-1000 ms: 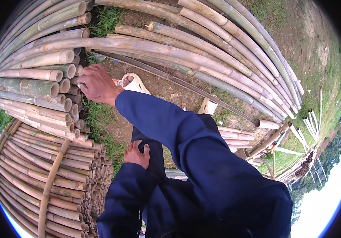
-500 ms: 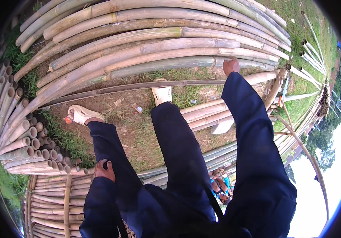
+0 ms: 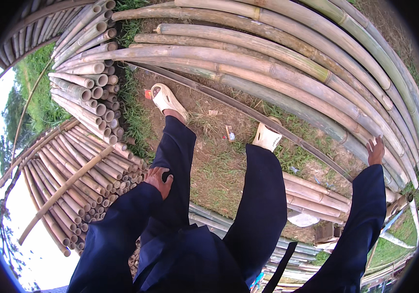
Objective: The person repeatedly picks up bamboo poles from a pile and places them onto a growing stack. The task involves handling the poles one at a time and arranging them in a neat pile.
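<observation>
My right hand [image 3: 376,150] reaches out over a row of long bamboo poles [image 3: 219,54], its fingers spread against the pale ones near their right ends. Beside these lies a greener bamboo pole [image 3: 278,97], closest to my feet. My left hand [image 3: 159,181] rests on my left leg with the thumb apart from the fingers, holding nothing. A thin, dark split bamboo strip [image 3: 234,102] runs slantwise along the ground, passing by my right clog [image 3: 268,136]. My left clog [image 3: 168,100] stands on bare soil.
Stacked bamboo [image 3: 92,93] with hollow cut ends rises at the left, and another pile [image 3: 73,180] lies below it under a crosswise pole. Shorter poles [image 3: 312,190] and a white sheet-like piece [image 3: 302,218] lie right of my right leg. A small packet [image 3: 230,133] lies between my feet.
My view has turned left, bringing more of the left stacks in. My right hand has left the greenish pole for the paler ones beyond, its fingers now spread. My left hand stays on my leg.
</observation>
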The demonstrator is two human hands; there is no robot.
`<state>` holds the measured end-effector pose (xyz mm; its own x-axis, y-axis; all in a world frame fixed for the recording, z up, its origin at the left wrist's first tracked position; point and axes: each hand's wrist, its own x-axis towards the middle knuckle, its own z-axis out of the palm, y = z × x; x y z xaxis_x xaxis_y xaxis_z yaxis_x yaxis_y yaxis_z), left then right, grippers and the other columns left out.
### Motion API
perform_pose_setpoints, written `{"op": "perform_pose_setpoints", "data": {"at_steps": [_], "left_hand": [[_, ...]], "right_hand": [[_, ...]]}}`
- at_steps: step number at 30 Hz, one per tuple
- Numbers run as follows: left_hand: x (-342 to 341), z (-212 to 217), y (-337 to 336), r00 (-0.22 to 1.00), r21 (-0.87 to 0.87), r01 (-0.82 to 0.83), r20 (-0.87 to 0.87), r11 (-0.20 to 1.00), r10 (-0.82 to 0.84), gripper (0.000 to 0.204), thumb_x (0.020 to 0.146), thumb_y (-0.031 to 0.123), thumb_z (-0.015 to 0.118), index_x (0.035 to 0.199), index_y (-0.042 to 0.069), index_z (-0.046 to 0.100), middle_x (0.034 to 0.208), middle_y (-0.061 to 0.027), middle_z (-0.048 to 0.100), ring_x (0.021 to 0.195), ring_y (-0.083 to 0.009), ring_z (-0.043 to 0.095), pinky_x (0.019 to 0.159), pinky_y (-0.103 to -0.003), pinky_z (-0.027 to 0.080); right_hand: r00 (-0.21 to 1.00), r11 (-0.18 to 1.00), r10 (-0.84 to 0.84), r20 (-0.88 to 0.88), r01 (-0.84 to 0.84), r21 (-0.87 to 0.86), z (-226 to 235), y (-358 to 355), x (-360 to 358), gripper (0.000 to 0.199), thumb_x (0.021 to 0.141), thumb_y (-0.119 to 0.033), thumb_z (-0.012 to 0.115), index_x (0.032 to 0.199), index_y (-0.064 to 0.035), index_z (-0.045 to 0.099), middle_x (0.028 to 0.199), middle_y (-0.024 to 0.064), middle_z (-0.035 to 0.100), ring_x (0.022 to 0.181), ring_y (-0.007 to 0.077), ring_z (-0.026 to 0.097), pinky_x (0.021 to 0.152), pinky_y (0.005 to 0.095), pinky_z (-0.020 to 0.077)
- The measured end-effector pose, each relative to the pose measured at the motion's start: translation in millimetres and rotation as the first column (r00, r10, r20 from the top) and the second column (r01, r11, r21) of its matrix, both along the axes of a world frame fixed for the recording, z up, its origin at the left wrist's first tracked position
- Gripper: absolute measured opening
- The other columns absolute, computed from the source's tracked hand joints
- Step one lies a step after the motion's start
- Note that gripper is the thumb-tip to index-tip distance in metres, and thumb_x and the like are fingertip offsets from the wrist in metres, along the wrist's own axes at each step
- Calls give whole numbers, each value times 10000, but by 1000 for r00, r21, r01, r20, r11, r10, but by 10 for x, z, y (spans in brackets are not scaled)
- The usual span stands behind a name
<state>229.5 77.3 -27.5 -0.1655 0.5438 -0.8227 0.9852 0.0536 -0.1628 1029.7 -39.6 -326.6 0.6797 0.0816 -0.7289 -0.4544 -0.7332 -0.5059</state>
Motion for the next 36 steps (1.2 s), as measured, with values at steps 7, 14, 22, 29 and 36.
{"op": "perform_pose_setpoints", "data": {"at_steps": [7, 14, 22, 29, 36], "left_hand": [[16, 277, -355, 993, 168, -53, 110, 984, 34, 491, 876, 256, 717, 1319, 75, 608, 1451, -165, 518, 1377, -395, 451, 1162, -528, 337], [-198, 735, -281, 976, 162, -196, 131, 967, 176, 588, 856, 297, 727, 1387, 98, 569, 1553, -164, 426, 1498, -399, 325, 1189, -563, 290], [-815, 471, 459, 927, -56, -348, 126, 936, 352, 609, 940, 416, 635, 1423, 57, 541, 1449, -165, 537, 1367, -400, 473, 1171, -501, 360], [-1336, 622, 826, 873, -119, -435, 185, 893, 450, 687, 961, 530, 574, 1467, 70, 512, 1499, -160, 506, 1426, -388, 446, 1200, -503, 344], [-1818, 606, 1219, 819, -156, -480, 272, 863, 505, 698, 960, 549, 565, 1457, 61, 516, 1457, -174, 529, 1403, -384, 475, 1183, -518, 363]], "right_hand": [[996, 998, 14, 90, -9, -57, -101, -173, -34, 551, 1003, -381, 680, 1457, -104, 535, 1227, 72, 660, 1109, 198, 655, 908, 330, 541], [985, 982, 166, 42, -169, 86, 433, 612, -1152, 310, 955, -244, 757, 1185, -49, 685, 799, -43, 586, 675, 68, 495, 610, 250, 406], [915, 894, 340, -217, -243, 376, 1091, 2571, -3545, 101, 926, -122, 772, 877, -95, 689, 721, -43, 557, 619, 61, 472, 574, 239, 376], [848, 805, 499, -180, -376, 459, 1075, 4185, -6349, 223, 894, -148, 808, 1036, 20, 770, 711, -13, 605, 602, 92, 512, 575, 266, 424], [745, 763, 615, -259, -479, 434, 1179, 5429, -8543, 224, 881, -148, 813, 1018, 26, 777, 795, 33, 692, 567, 111, 517, 569, 282, 434]]}}
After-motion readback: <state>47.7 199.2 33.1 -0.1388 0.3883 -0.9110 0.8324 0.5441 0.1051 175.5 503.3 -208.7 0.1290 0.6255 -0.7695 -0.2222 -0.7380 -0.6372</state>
